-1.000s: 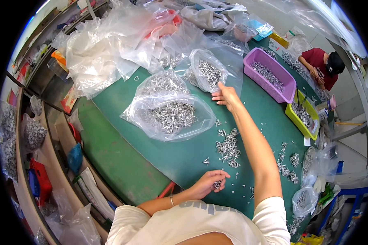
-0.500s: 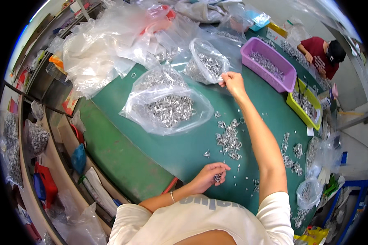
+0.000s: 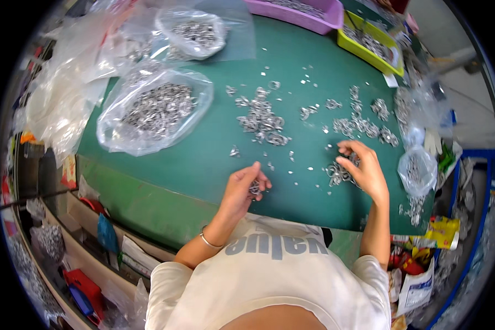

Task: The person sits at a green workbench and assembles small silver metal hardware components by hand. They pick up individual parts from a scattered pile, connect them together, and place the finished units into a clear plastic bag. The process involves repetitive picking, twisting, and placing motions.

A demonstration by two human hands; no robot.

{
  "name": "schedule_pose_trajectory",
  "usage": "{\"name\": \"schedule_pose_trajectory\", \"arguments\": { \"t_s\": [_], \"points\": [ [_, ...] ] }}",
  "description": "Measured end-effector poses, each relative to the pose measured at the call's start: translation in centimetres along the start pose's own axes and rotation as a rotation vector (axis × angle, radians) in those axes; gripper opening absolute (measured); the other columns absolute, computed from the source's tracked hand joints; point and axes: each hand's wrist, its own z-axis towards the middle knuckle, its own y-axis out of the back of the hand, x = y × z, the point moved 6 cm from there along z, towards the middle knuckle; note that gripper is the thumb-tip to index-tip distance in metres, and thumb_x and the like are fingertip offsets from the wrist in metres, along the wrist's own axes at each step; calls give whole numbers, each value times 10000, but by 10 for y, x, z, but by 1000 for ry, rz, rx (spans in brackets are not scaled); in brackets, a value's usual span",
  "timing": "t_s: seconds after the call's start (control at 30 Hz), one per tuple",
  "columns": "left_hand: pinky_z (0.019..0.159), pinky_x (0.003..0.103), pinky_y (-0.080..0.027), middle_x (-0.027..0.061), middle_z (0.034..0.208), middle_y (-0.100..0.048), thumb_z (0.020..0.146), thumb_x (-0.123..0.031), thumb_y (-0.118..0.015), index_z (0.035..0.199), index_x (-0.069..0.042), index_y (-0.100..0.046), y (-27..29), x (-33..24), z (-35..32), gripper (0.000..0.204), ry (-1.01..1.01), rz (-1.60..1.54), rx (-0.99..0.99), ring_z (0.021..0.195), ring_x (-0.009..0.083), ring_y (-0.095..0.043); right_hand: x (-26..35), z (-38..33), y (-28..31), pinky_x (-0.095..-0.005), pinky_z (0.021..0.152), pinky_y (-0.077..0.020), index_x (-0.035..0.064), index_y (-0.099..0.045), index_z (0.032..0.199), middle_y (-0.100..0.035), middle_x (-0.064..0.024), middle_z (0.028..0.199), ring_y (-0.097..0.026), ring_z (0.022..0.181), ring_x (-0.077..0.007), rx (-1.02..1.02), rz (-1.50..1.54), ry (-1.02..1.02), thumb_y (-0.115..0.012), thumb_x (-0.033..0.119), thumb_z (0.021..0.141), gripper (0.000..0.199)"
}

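Note:
My left hand [image 3: 245,187] rests near the front edge of the green table [image 3: 203,159], fingers curled around a few small silver metal parts [image 3: 254,188]. My right hand [image 3: 363,170] lies palm down to the right, fingertips on a cluster of the same metal parts [image 3: 335,171]. A larger loose pile of metal parts [image 3: 261,118] lies in the middle of the table, beyond both hands. More scattered clusters [image 3: 363,124] sit farther right.
A clear plastic bag full of metal parts [image 3: 154,110] lies at the left, another bag [image 3: 195,33] behind it. A purple tray [image 3: 308,11] and a yellow-green tray [image 3: 371,47] stand at the back. A small bag of parts [image 3: 418,170] hangs at the right edge.
My right hand has pulled back from the far bag to the table's near right and now touches a small cluster of parts. The view has tilted down toward the table. The left hand stayed put.

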Motion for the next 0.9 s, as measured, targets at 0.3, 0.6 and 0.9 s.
{"name": "schedule_pose_trajectory", "arguments": {
  "t_s": [0.3, 0.6, 0.9],
  "points": [
    [441, 170, -320, 0, 759, -532, 865, -64, -564, 1145, -29, -547, -57, 23, 12, 283, -51, 469, 167, 570, 49, -467, -59, -76, -21, -440, 942, -333, 90, -452, 1251, -402, -155, 1279, -367, 1162, -366, -400, -395, -84, -772, 117, 614, 713],
    [568, 213, -444, 17, 900, -566, 797, 23, -598, 1139, -37, -523, -116, 33, 22, 356, -433, 992, 274, 653, 63, -520, -34, -33, -55, -398, 783, -435, 7, -608, 886, -518, -156, 1049, -535, 909, -316, -614, 86, 194, -655, -26, 688, 206],
    [853, 332, -437, 129, 1082, -584, 752, 50, -599, 1042, -18, -573, -116, -8, 22, 300, -778, 1272, 68, 1009, 306, -566, -96, -13, 7, -230, 682, -483, -14, -574, 996, -621, -104, 929, -606, 846, -133, -564, 1034, -80, -578, 1, 841, 156]
  ]
}}
